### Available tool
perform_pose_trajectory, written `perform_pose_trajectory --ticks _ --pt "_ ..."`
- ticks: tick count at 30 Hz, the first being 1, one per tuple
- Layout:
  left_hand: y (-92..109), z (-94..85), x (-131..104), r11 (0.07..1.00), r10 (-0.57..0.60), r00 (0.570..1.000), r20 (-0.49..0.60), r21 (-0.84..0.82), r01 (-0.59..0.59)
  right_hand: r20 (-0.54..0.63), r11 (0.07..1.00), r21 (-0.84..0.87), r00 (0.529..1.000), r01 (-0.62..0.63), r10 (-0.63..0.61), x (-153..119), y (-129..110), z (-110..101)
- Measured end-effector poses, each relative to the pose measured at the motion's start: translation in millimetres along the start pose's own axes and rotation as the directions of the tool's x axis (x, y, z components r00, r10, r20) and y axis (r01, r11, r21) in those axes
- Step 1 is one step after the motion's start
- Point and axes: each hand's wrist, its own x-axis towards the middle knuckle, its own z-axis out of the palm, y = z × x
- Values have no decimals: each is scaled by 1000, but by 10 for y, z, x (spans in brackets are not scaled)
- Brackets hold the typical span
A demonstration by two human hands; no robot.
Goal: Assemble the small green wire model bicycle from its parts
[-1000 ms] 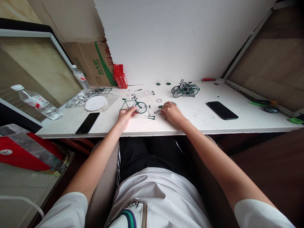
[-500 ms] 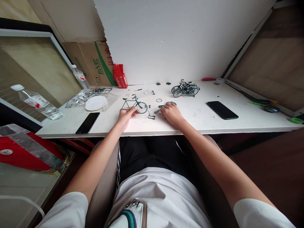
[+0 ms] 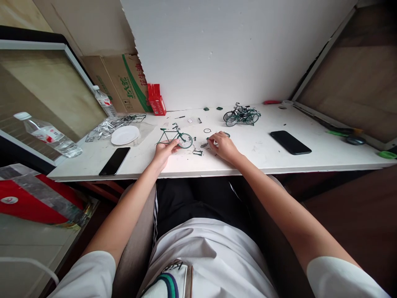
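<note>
Between the thumb and fingers of my left hand [image 3: 165,152] is a small green model bicycle [image 3: 169,135], held upright, with its front wheel [image 3: 185,140] to the right. No rear wheel shows on it. My right hand [image 3: 223,145] is over the small parts at the table's middle, its thumb and fingertips pinched together; what they hold is hidden. Just left of those fingertips is a small grey part [image 3: 204,145]. A dark frame-like piece [image 3: 197,152] lies between the hands, and a thin black ring [image 3: 207,130] lies behind the right hand.
Finished-looking model bicycles [image 3: 242,115] stand at the back right. Phones lie at left [image 3: 114,161] and right [image 3: 290,142]. A white plate [image 3: 125,135], water bottles [image 3: 51,134] and a red box [image 3: 156,99] are on the left. A mouse [image 3: 355,140] is far right.
My right hand has lifted slightly, and its fingers have drawn into a pinch. The green part beside its fingertips no longer shows on the table. My left hand keeps the model bicycle in place.
</note>
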Motion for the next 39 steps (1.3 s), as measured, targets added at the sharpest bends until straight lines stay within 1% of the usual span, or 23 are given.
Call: perform_pose_trajectory --ticks 3,7,11,13,15,18,20,21,26,30,36,39 --pt "13 8 -10 1000 -3 1000 4 2 3 23 994 102 999 23 -26 -15 21 15" --pt "15 5 -20 1000 -2 1000 14 3 2 24 991 135 999 21 -24 -20 49 32" --pt "9 2 -19 1000 3 1000 19 -7 -3 -23 985 169 999 -21 26 -11 56 40" --pt "7 3 -16 1000 3 1000 17 -5 -3 -46 971 231 996 -61 73 -4 42 36" --pt "6 5 -15 1000 0 1000 12 4 0 -41 930 351 990 -109 132 4 11 27" --pt "8 8 -15 1000 -5 1000 4 10 5 -10 804 569 976 -174 219 22 -50 15" --pt "9 12 -15 1000 -6 1000 -4 4 6 2 726 659 966 -197 260 37 -84 15" --pt "9 14 -16 1000 -5 1000 -7 1 5 6 702 682 962 -205 274 45 -95 17" --pt "6 20 -11 1000 0 1000 -7 1 0 32 644 725 946 -245 324 68 -104 27" --pt "0 17 -6 1000 2 1000 -3 1 -2 53 597 765 947 -242 316 64 -114 8" --pt "2 22 -13 1000 4 1000 -11 -3 -4 57 588 775 953 -231 299 69 -156 -37" --pt "3 46 -32 1000 -9 1000 1 -21 9 46 578 786 953 -220 299 78 -178 -50"
